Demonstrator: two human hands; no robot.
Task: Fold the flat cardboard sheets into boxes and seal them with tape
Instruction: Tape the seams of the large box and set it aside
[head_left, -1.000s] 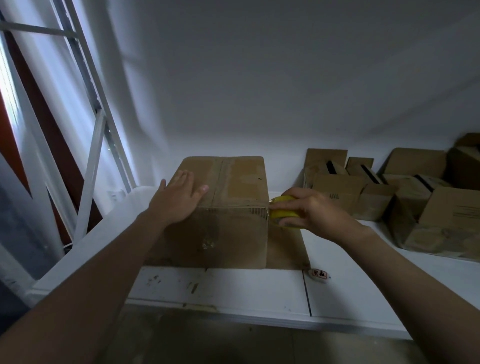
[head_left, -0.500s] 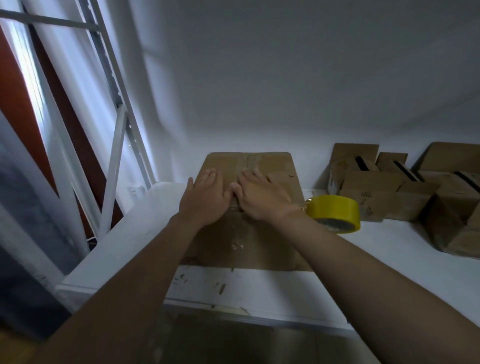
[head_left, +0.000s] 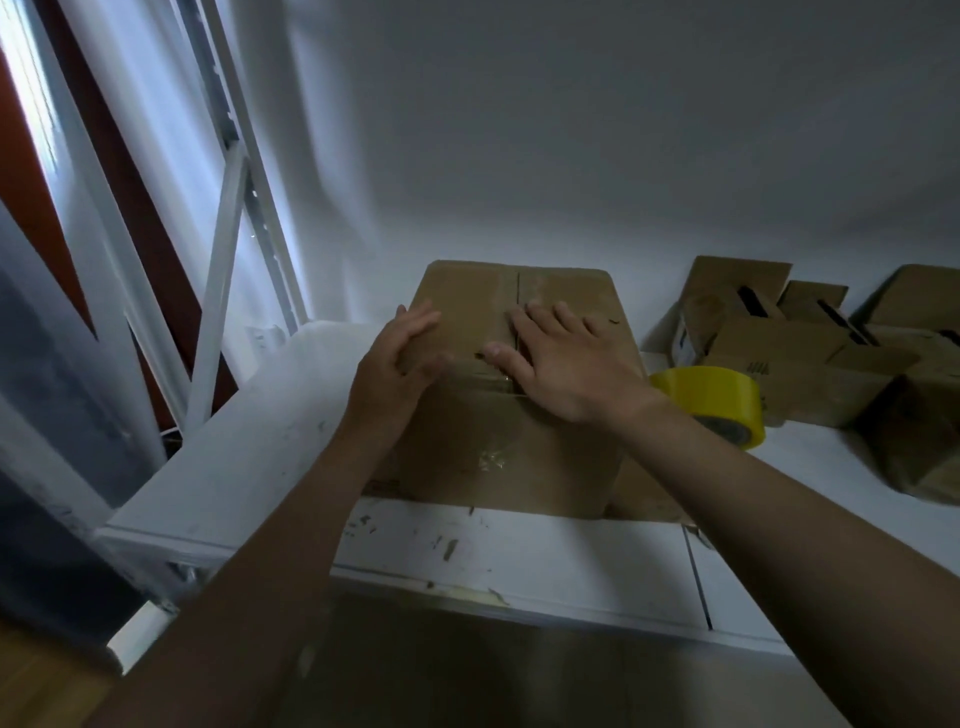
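A brown cardboard box (head_left: 498, 447) stands on the white table (head_left: 519, 551), its top flaps closed with clear tape along the seam. My left hand (head_left: 395, 369) rests against the box's near left top corner, fingers together. My right hand (head_left: 561, 358) lies flat on the top over the taped seam, fingers spread. A yellow tape roll (head_left: 717, 400) sits on the table just right of the box, behind my right wrist, held by neither hand.
Several folded cardboard boxes (head_left: 810, 353) are piled at the back right against the white wall. A white metal frame (head_left: 218, 291) stands at the left. A flat cardboard sheet (head_left: 639, 499) lies under the box at its right.
My right hand let go of the yellow tape roll, which now lies on the table, and moved onto the box top. My left hand slid to the box's left corner.
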